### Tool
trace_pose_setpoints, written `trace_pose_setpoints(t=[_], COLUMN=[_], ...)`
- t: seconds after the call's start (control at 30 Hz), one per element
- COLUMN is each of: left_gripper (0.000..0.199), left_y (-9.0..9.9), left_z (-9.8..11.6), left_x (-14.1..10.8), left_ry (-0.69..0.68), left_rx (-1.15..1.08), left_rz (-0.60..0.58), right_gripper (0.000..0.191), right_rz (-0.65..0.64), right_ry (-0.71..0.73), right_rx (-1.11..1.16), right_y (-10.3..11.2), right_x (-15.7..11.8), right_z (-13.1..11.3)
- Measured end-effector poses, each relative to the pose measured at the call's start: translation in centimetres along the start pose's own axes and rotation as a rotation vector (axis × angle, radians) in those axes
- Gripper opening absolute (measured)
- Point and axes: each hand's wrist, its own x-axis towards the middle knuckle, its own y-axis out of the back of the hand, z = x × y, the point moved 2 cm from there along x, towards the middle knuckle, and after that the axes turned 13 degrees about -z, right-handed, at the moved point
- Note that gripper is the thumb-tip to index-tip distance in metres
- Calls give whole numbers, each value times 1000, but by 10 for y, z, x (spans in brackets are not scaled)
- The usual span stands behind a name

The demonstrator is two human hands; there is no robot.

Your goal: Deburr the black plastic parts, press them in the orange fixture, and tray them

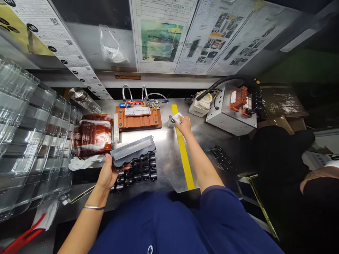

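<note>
On my feed, I watch the left hand (108, 173) clasp a grey cover (134, 150) by one end near black parts (144, 168), while farther out the right hand (185, 125) pinches a white pad (177, 116) beside a small metal container (171, 123).

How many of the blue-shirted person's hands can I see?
2: the left hand, holding a gray cover, and the right hand, touching a white item by the yellow tape.

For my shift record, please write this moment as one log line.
left hand: holding dark grey cover | right hand: holding white piece beside small metal container | nearby: black parts, orange fixture
</note>
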Motion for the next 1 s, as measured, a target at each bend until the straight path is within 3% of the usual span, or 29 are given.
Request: trace_pose_setpoints(t=[0.1,0.2,0.3,0.43,0.5,0.6,0.73,0.87,1.0], left_gripper=[65,69,70,67,68,71,68,67,69], left_y=[-11,-18,-24,-36,-40,-40,-33,-28,-19], left_z=[0,-2,-5,-11,-11,-9,-5,-3,3], left_x=[3,5,9,14,14,10,4,2,-5], left_ry=[-24,-33,-48,-144,-213,-272,-343,-355,-421], left_rx=[9,41,60,27,12,6,-3,-26,-120], left_rz=[-3,-10,7,47,69,80,159,178,269], right_gripper=[49,49,48,45,44,43,46,44,44], right_rz=[-31,25,123,23,-24,23,-45,-20,-35], right_ry=[-42,2,263,725,736,569,818,756,960], right_rx=[-7,108,222,208,185,206,177,165,146], right_y=[3,8,5,-17,-25,-24,-19,-20,-24], right_x=[0,-22,-78,-159,-174,-172,-176,-191,-195], right_z=[-6,-30,-80,-156,-176,-182,-189,-196,-191])
